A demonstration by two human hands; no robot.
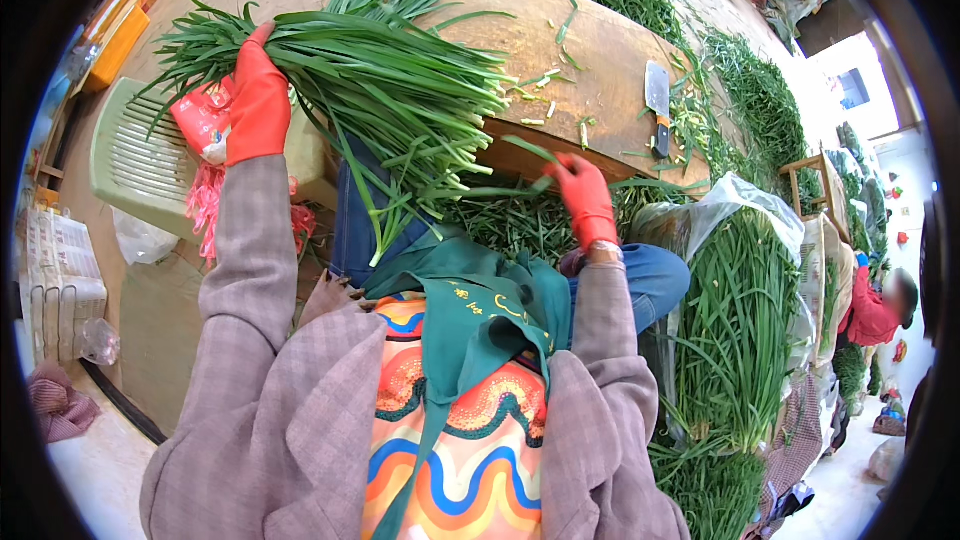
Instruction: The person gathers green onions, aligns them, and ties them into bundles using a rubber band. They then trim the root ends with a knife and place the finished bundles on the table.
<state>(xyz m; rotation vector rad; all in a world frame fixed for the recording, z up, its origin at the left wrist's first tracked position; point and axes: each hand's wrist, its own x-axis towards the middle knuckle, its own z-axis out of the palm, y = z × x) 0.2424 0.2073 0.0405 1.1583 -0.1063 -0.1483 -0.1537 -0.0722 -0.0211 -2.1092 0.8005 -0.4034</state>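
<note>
My left hand [259, 101], in a red rubber glove, grips a thick bunch of green leafy stalks [390, 82], which look like garlic chives. The pale cut ends point right and the leaf tips left. Part of the bunch hangs down over my knee. To its right, my right hand [581, 191], gloved the same way, pinches a few loose green leaves [525, 146] between thumb and fingers. A wooden board table [517, 0] lies ahead, with cut stem ends [551, 110] scattered on it. A cleaver [657, 109] with a black handle rests at its right side.
A pale green plastic chair [127, 157] on the left holds red packaging [206, 116] and pink ties. Leaf trimmings [510, 221] lie below the table edge. A plastic-lined container of greens [739, 315] stands at my right. Farther right, a person in red [874, 311] is near more greens.
</note>
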